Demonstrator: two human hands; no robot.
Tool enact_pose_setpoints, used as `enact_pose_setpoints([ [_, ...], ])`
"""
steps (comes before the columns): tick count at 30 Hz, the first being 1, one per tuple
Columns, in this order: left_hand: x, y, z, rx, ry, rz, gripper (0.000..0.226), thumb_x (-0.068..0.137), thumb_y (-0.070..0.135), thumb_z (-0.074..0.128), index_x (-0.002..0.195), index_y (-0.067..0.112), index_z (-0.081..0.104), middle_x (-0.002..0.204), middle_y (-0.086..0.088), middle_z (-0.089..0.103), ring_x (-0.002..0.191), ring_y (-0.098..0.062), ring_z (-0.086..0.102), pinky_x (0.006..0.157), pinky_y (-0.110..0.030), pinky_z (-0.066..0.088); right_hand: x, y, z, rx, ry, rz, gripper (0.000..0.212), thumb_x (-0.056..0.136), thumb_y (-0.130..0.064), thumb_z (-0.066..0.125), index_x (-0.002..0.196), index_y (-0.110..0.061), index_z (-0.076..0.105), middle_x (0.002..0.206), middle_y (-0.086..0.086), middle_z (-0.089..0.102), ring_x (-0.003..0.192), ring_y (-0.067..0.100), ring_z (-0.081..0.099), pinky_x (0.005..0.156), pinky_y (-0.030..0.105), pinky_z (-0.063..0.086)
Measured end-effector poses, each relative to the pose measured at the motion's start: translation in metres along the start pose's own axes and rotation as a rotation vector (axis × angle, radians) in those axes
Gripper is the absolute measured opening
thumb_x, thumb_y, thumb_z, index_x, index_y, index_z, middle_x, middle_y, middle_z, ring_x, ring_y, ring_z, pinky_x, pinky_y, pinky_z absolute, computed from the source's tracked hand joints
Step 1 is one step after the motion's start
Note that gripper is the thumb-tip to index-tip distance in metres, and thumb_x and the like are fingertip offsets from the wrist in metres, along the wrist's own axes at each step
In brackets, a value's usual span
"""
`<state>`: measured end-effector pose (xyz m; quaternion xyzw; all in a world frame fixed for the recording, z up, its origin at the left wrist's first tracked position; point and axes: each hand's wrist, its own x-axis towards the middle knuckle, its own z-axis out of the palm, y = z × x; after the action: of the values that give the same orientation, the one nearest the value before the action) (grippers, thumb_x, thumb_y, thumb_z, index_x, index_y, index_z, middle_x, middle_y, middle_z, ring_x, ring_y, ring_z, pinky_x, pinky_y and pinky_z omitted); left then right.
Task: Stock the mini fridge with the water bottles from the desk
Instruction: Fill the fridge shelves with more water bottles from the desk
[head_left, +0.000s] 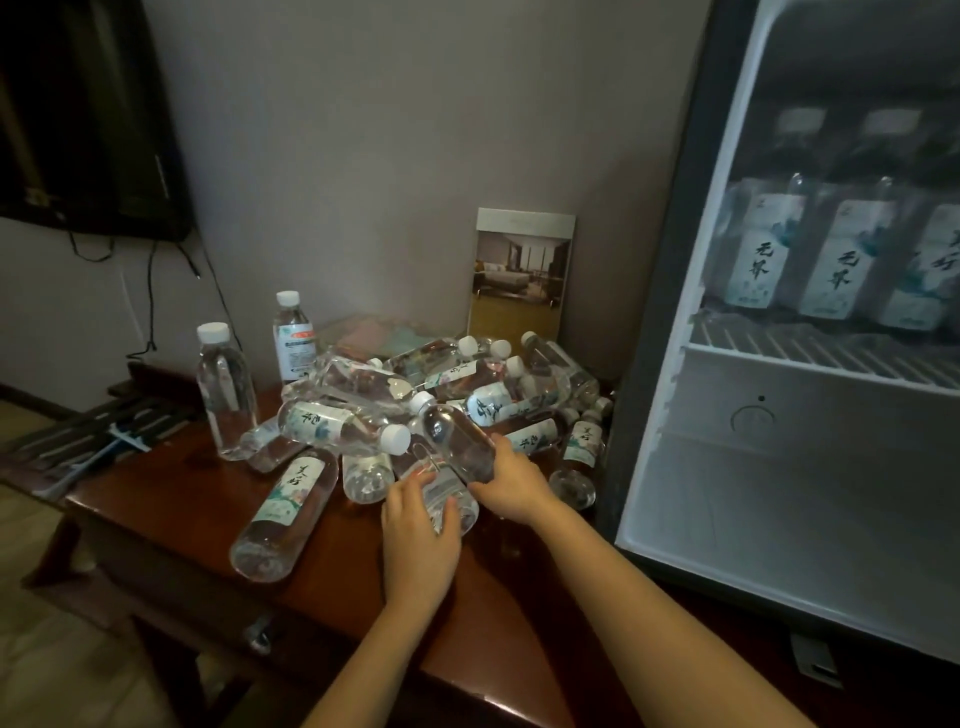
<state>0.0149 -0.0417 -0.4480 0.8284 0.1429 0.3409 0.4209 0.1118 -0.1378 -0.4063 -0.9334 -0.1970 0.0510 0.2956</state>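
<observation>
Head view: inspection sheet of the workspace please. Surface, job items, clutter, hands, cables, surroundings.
Surface: dark wooden desk, glossy top.
Job's things: pile of water bottles lying on the desk; clear upright bottle and red-labelled upright bottle at its left; mini fridge at right, fridge bottles standing on its wire shelf.
Clutter: photo card leaning on the wall behind the pile; dark flat items left of the desk, unclear.
Hands: left hand grips a lying bottle; right hand holds a tilted bottle by its base.
Cables: black cables hang down from the television.
Surroundings: grey wall; television upper left.
</observation>
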Motion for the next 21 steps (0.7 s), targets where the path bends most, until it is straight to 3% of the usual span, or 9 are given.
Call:
enact_pose_setpoints([
  [2, 0.001, 0.0, 0.001, -0.011, 0.003, -0.002, 0.034, 0.087, 0.016, 0.06, 0.12, 0.009, 0.054, 0.122, -0.009, 0.05, 0.117, -0.026, 0.045, 0.092, -0.03, 0.036, 0.001, 0.003, -0.001, 0.077, -0.002, -0.008, 0.07, 0.078, -0.031, 0.066, 0.136, -0.016, 0.031, 0.123, 0.011, 0.057, 0.104, 0.03, 0.059, 0.083, 0.038, 0.053],
  [7, 0.002, -0.001, 0.001, -0.035, 0.007, -0.026, 0.032, 0.088, 0.016, 0.059, 0.12, 0.01, 0.055, 0.123, -0.009, 0.05, 0.119, -0.025, 0.044, 0.093, -0.028, 0.033, -0.011, 0.013, 0.006, 0.163, 0.052, 0.0, 0.059, 0.077, -0.033, 0.068, 0.124, -0.014, 0.038, 0.105, 0.001, 0.063, 0.087, 0.019, 0.063, 0.068, 0.027, 0.052],
  [10, 0.001, 0.0, 0.0, -0.056, -0.006, -0.035, 0.031, 0.09, 0.015, 0.056, 0.12, 0.01, 0.058, 0.122, -0.009, 0.051, 0.119, -0.025, 0.044, 0.098, -0.032, 0.035, -0.027, 0.015, 0.008, 0.351, 0.13, 0.026, 0.055, 0.076, -0.03, 0.07, 0.122, -0.018, 0.042, 0.094, -0.009, 0.061, 0.079, 0.01, 0.061, 0.064, 0.021, 0.048],
  [12, 0.001, 0.0, -0.001, -0.057, -0.01, -0.018, 0.029, 0.092, 0.015, 0.052, 0.12, 0.009, 0.06, 0.122, -0.007, 0.053, 0.119, -0.023, 0.045, 0.1, -0.033, 0.035, -0.04, 0.012, 0.006, 0.613, 0.149, 0.067, 0.047, 0.078, -0.023, 0.069, 0.119, -0.017, 0.047, 0.085, -0.01, 0.064, 0.07, 0.006, 0.064, 0.061, 0.02, 0.051],
  [14, 0.005, 0.002, 0.0, -0.05, -0.034, 0.033, 0.028, 0.094, 0.014, 0.048, 0.118, 0.007, 0.062, 0.122, -0.006, 0.057, 0.118, -0.021, 0.047, 0.1, -0.03, 0.034, -0.053, 0.008, 0.001, 0.966, 0.059, 0.112, 0.034, 0.084, -0.018, 0.063, 0.117, -0.014, 0.051, 0.078, -0.003, 0.068, 0.059, 0.009, 0.066, 0.053, 0.021, 0.052],
  [16, 0.01, 0.009, 0.001, -0.079, -0.1, 0.046, 0.025, 0.096, 0.013, 0.044, 0.109, 0.005, 0.064, 0.111, -0.005, 0.061, 0.108, -0.02, 0.052, 0.095, -0.032, 0.038, -0.064, 0.007, -0.006, 1.26, -0.114, 0.121, 0.027, 0.088, -0.022, 0.056, 0.113, -0.01, 0.057, 0.083, 0.007, 0.07, 0.064, 0.016, 0.065, 0.057, 0.026, 0.053],
  [19, 0.015, 0.03, -0.003, -0.354, -0.21, -0.133, 0.027, 0.098, 0.014, 0.039, 0.084, 0.009, 0.061, 0.083, -0.001, 0.061, 0.082, -0.019, 0.056, 0.075, -0.034, 0.043, -0.079, 0.006, -0.013, 1.58, -0.377, 0.075, 0.04, 0.083, -0.033, 0.05, 0.106, -0.006, 0.067, 0.092, 0.013, 0.067, 0.073, 0.02, 0.064, 0.064, 0.03, 0.054],
  [21, 0.018, 0.039, -0.008, -0.563, -0.236, -0.254, 0.031, 0.098, 0.022, 0.037, 0.082, 0.016, 0.063, 0.084, 0.002, 0.066, 0.084, -0.015, 0.061, 0.075, -0.033, 0.045, -0.085, 0.006, -0.015, 1.661, -0.451, 0.033, 0.044, 0.08, -0.037, 0.049, 0.1, -0.006, 0.072, 0.094, 0.014, 0.068, 0.078, 0.023, 0.065, 0.066, 0.031, 0.054],
])
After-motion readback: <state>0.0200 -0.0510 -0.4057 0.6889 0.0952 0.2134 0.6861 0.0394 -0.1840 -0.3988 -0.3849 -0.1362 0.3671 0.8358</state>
